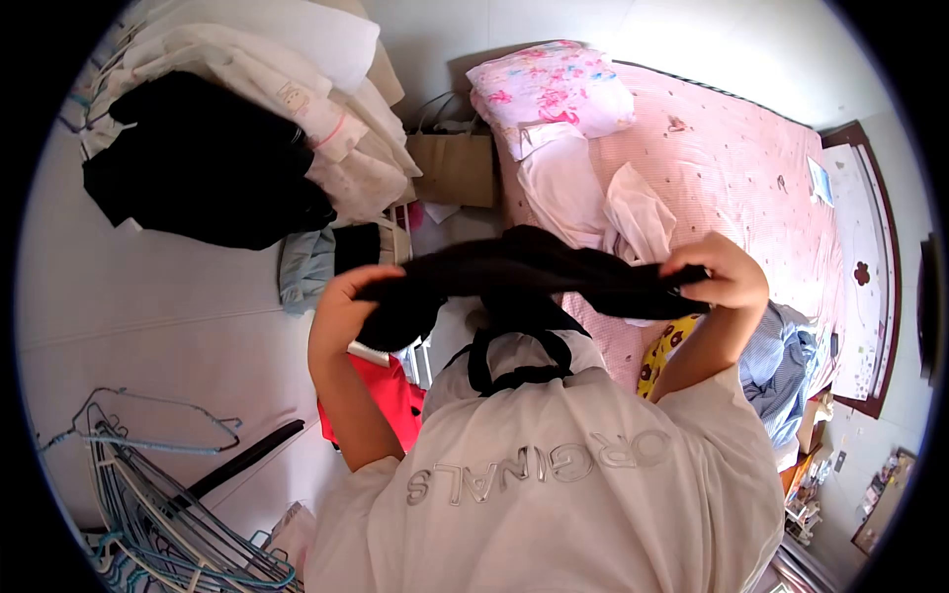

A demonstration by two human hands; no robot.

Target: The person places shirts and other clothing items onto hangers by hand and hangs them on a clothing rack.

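A black garment [534, 262] is stretched sideways in front of my chest, bunched along its length; its exact kind is hidden by the folds. At its left end, my left hand [351, 301] is closed around the cloth. My right hand [722, 275] pinches the other end, near the bed's edge. Part of the garment sags below my left hand. Beyond it, on the bed [732, 178], lie pale pink clothes [563, 183].
Several blue hangers [168, 504] hang at lower left. White clothes [341, 109] and a black top [208, 163] hang at upper left. A paper bag [453, 170] stands by the bed, which holds a floral pillow [554, 94] and a blue striped garment [776, 366].
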